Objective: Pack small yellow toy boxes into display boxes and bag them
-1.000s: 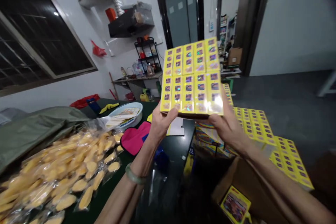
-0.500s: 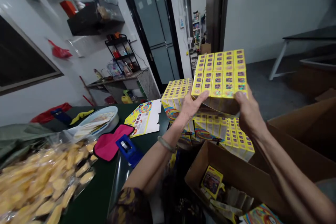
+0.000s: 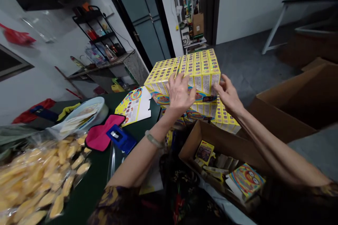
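Note:
A block of yellow small boxes lies on top of the stack, beside another block of yellow boxes. My left hand, with a bangle on its wrist, rests its bent, spread fingers against the front of these blocks near where they meet. At the right end, my right hand has its fingers apart, with the fingertips at or very near the block's corner. Neither hand bears the block's weight. Further yellow boxes sit lower down at the right of the stack.
An open cardboard carton in front holds yellow packs and a colourful box. Leftward lie a printed card sheet, a blue tape dispenser, a pink cloth, a basin and bagged yellowish pieces. A larger carton stands right.
The block of yellow boxes, held up in both hands before, now sits level on the stack beside the other block. Both hands have loosened, and the view has tipped downward.

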Tool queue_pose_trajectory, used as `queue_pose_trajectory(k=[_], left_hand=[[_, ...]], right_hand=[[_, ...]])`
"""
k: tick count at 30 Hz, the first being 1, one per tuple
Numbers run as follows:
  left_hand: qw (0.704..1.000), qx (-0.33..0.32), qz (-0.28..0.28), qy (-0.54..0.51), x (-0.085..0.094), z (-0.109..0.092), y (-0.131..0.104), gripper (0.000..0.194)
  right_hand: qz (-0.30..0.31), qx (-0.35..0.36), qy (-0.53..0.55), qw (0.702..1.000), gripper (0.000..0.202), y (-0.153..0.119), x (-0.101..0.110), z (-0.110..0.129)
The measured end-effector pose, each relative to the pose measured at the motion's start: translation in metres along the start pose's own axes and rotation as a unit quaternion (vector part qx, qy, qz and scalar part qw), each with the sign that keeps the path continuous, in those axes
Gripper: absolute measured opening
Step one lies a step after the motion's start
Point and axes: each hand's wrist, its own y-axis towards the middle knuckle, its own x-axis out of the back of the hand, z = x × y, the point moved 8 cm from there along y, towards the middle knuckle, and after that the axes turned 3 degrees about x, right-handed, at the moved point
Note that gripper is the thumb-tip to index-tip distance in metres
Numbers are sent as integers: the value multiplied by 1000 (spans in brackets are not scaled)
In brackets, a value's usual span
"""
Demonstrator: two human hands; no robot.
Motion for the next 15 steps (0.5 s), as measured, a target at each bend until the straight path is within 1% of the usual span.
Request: queue_pose_trajectory(k=[2, 3, 5, 7, 9, 10, 11, 12, 14, 15], left_hand=[[997, -23, -25, -68, 29, -2, -11, 32], [994, -32, -25, -98, 45, -6, -19, 28], [987, -37, 9, -155, 75, -15, -38, 21], [974, -20, 80, -209, 101, -28, -63, 18], [961, 13, 125, -246, 129, -40, -88, 18], [956, 32, 127, -262, 144, -44, -100, 20], [952, 49, 123, -274, 158, -46, -111, 22], [950, 59, 115, -285, 173, -49, -122, 24], [946, 69, 94, -303, 199, -51, -141, 28], [945, 73, 79, -310, 211, -51, -151, 31]], right_hand=[[-17, -54, -47, 997, 76, -23, 14, -15], [-19, -65, -72, 995, 75, -39, 19, -21], [-5, -52, -109, 993, 64, -80, 22, -29], [27, -58, -125, 990, 53, -132, 16, -42], [125, -58, -143, 980, 47, -189, -7, -51], [166, -63, -156, 972, 47, -217, -18, -54], [224, -77, -167, 957, 50, -244, -32, -57], [266, -89, -183, 942, 52, -269, -43, -58], [327, -97, -209, 916, 55, -307, -64, -54], [348, -91, -220, 907, 55, -320, -73, -50]])
